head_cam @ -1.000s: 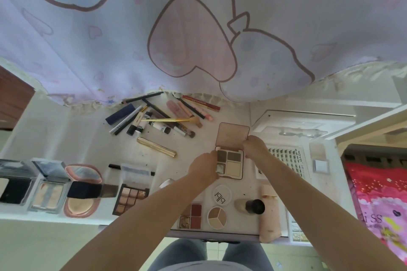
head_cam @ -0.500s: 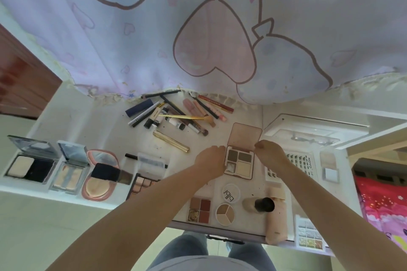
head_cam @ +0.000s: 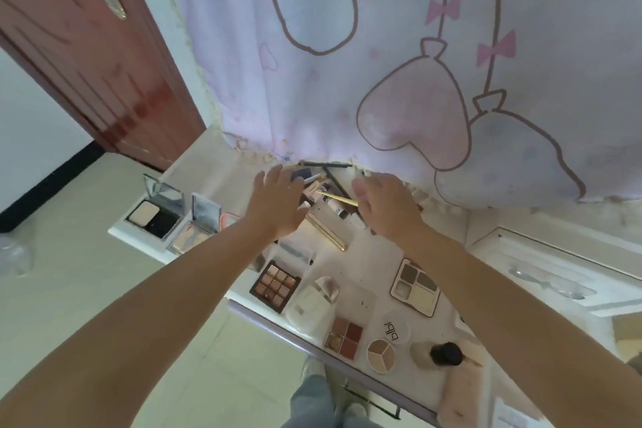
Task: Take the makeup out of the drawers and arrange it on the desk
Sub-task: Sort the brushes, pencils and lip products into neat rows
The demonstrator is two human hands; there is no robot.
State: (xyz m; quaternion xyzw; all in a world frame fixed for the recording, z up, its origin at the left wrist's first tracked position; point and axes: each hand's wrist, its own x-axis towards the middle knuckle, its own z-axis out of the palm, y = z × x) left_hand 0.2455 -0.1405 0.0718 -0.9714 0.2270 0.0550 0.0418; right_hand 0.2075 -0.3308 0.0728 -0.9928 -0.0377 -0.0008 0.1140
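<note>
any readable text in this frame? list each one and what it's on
"pipl", as best it reads, printed sideways in dark letters: on the round white lid near the desk's front edge.
Small dark print on the white tube in the pencil pile: too blurred to read.
Nothing else legible.

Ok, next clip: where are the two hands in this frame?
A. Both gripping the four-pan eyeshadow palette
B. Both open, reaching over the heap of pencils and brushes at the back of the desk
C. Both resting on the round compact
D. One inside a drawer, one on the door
B: the left hand and right hand are spread open over the heap of pencils and brushes, while the four-pan eyeshadow palette lies untouched nearer the desk's front.
</note>
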